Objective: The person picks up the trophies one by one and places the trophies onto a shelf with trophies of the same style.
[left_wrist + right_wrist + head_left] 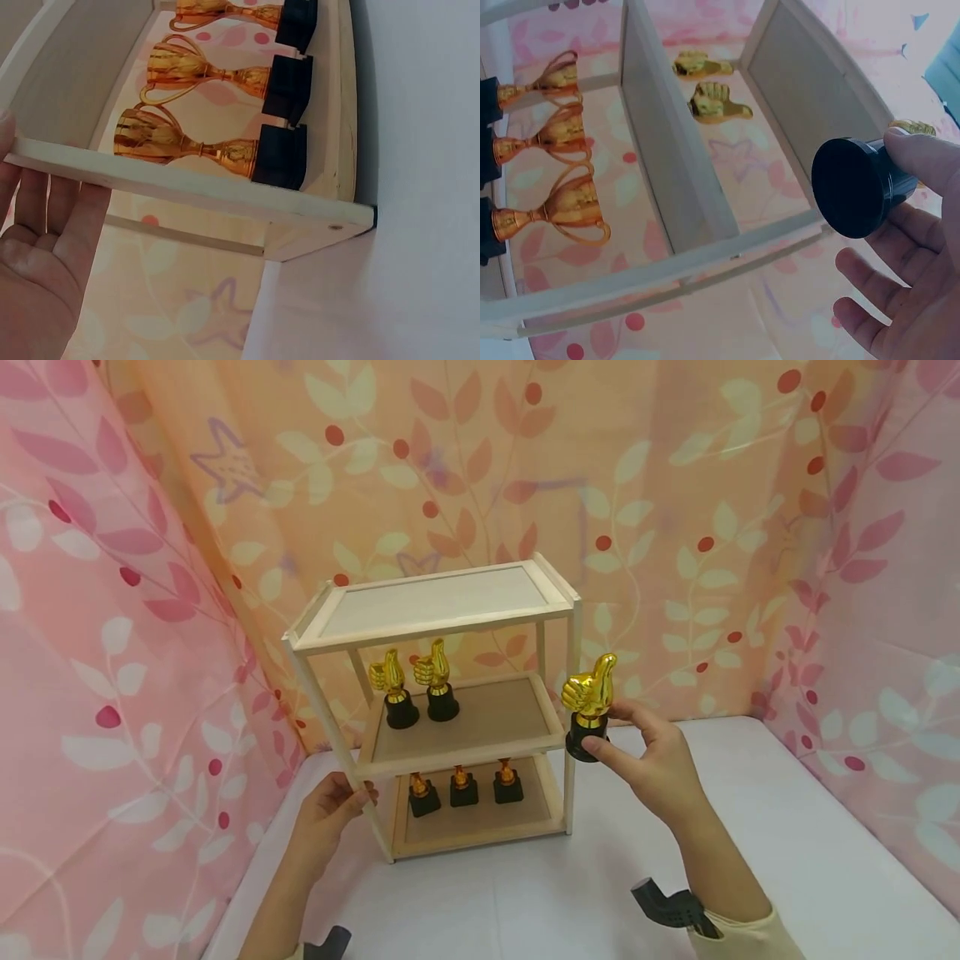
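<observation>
In the head view my right hand (pixel 660 768) pinches a gold thumbs-up trophy (pixel 588 693) by its round black base, upright beside the right front post of a wooden shelf rack (pixel 442 632). The right wrist view shows the underside of that base (pixel 851 187) between thumb and fingers. My left hand (pixel 327 810) grips the rack's left front post (pixel 172 176), fingers behind it. Two more thumbs-up trophies, one at the left (pixel 393 689) and one beside it (pixel 437 681), stand on the middle shelf. Three cup trophies (pixel 202 146) with black square bases line the bottom shelf.
The rack's top shelf (pixel 442 602) has a raised edge at each side. A white-covered table (pixel 525 902) lies under the rack. Flowered cloth (pixel 480 468) hangs behind, with pink cloth (pixel 112 652) at both sides.
</observation>
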Demonstrator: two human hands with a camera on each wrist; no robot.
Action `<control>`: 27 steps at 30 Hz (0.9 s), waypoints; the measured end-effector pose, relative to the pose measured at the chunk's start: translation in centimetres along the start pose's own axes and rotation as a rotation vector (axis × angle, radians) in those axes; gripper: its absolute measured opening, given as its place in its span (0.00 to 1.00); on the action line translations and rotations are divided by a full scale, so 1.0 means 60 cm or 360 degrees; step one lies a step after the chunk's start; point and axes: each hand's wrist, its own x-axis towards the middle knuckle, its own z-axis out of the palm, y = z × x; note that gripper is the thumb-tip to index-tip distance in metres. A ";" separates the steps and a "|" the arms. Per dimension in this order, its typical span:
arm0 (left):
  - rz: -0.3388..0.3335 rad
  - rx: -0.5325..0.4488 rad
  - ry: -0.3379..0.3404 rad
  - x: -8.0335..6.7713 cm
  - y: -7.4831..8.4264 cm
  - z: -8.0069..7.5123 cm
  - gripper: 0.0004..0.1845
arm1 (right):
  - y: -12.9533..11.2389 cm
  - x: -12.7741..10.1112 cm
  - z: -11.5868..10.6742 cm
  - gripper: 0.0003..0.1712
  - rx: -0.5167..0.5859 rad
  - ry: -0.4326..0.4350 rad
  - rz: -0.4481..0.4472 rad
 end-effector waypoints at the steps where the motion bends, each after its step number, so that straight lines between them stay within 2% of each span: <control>1: 0.0004 0.0001 -0.0001 0.000 -0.002 0.001 0.14 | -0.002 -0.001 0.001 0.25 -0.0001 -0.0003 -0.0006; 12: 0.0000 0.0007 -0.0038 0.005 -0.004 0.009 0.14 | -0.031 -0.014 0.015 0.22 0.0126 0.0024 -0.0061; 19: 0.0020 0.0013 -0.0023 0.004 0.000 0.004 0.13 | -0.048 -0.002 0.048 0.24 0.0300 -0.0174 -0.0035; 23: 0.0003 0.0029 -0.0009 0.001 -0.001 0.002 0.13 | -0.059 0.006 0.072 0.24 0.0316 -0.0268 -0.0048; 27: 0.0003 0.0028 -0.0003 0.000 -0.001 0.001 0.13 | -0.067 0.014 0.092 0.25 0.0331 -0.0331 -0.0003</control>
